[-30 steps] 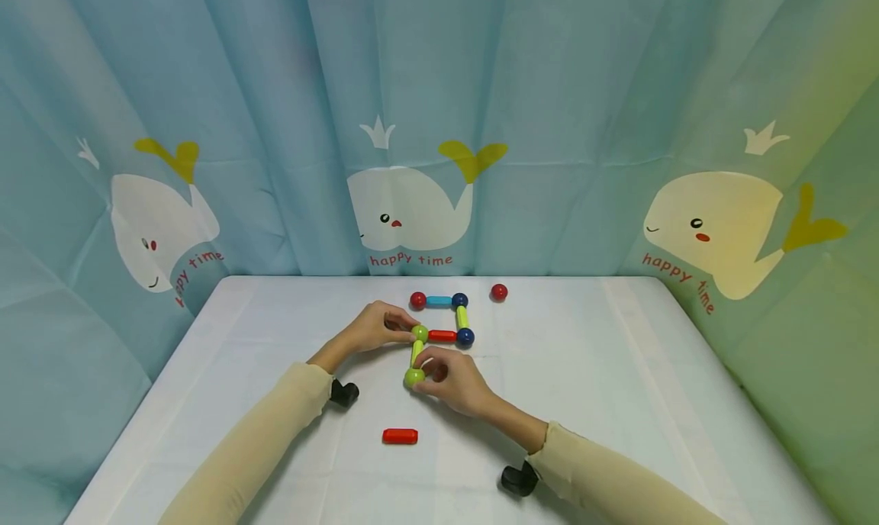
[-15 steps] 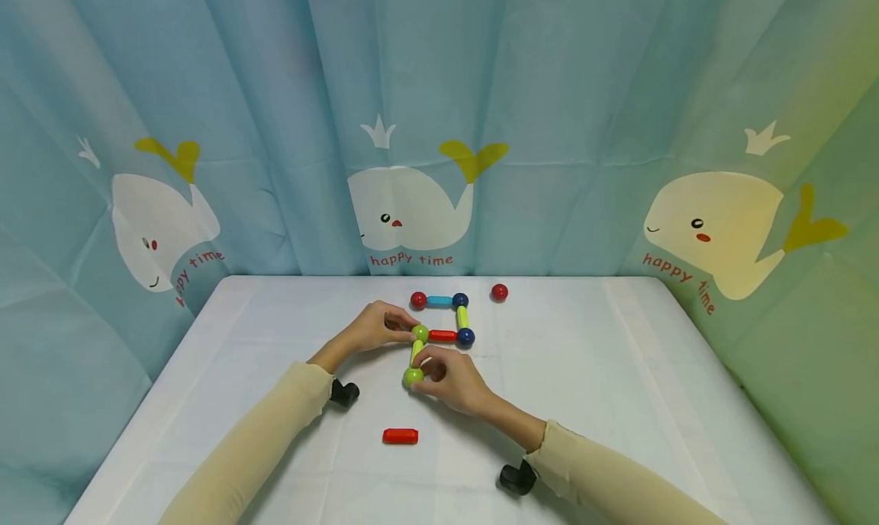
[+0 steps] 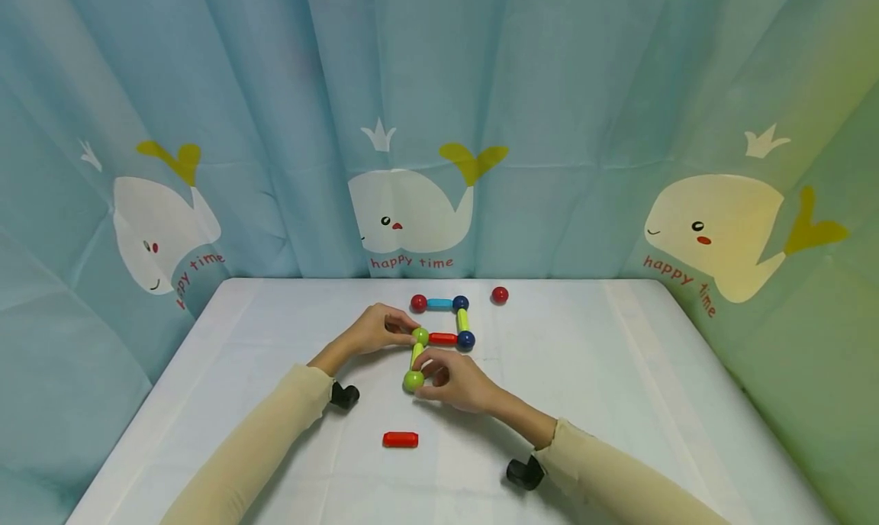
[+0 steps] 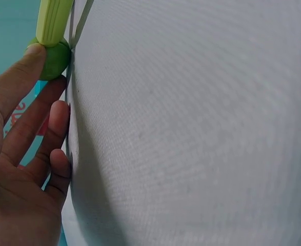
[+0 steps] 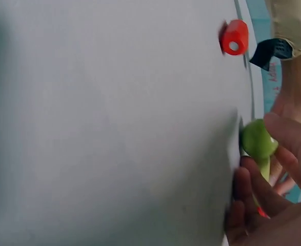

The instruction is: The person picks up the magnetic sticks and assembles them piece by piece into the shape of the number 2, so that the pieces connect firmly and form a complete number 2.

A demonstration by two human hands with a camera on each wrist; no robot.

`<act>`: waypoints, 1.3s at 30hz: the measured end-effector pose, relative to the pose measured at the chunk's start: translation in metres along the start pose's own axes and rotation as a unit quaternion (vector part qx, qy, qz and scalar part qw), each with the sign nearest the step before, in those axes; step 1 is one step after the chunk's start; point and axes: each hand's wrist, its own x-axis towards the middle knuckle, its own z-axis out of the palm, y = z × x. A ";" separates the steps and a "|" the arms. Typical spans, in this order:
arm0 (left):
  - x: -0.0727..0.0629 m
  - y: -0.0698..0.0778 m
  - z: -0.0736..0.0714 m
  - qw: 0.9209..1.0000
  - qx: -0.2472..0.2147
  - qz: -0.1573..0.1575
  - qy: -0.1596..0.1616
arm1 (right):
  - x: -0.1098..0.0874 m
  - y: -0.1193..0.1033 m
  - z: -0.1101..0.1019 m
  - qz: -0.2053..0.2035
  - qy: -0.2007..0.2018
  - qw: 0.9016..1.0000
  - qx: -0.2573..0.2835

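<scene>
A chain of balls and rods lies on the white table. My left hand (image 3: 376, 330) pinches its middle green ball (image 3: 420, 336) between thumb and finger. A yellow-green rod (image 3: 416, 352) runs from that ball toward the near green ball (image 3: 413, 381). My right hand (image 3: 458, 380) has thumb and index finger around the near ball's right side. In the right wrist view the thumb overlaps this green ball (image 5: 258, 139). From the middle ball a red rod (image 3: 442, 339) leads to a dark blue ball (image 3: 465, 340). The left wrist view shows the held green ball (image 4: 55, 59) below the rod.
A loose red rod (image 3: 400, 439) lies nearer the front. A lone red ball (image 3: 500, 295) sits at the back. The chain's far part has another dark blue ball (image 3: 461, 304), a blue rod (image 3: 439, 304) and a red end ball (image 3: 419, 304). A whale-print curtain (image 3: 570, 227) surrounds the table.
My right thumb and wrist have shifted slightly right, so more of the near green ball shows. The left hand stays on the middle ball. The whole head view sits slightly lower.
</scene>
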 end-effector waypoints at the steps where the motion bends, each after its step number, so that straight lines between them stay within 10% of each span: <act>1: 0.000 0.000 0.000 1.000 -0.001 -0.001 0.000 | -0.001 0.000 -0.002 -0.004 -0.010 1.000 0.000; 22: 0.001 -0.001 0.000 1.000 -0.003 0.006 0.003 | -0.019 -0.020 -0.036 -0.011 -0.080 0.997 -0.022; 39: 0.002 -0.003 0.000 1.000 0.007 0.013 0.004 | -0.017 -0.022 -0.002 -0.072 -0.119 0.990 0.006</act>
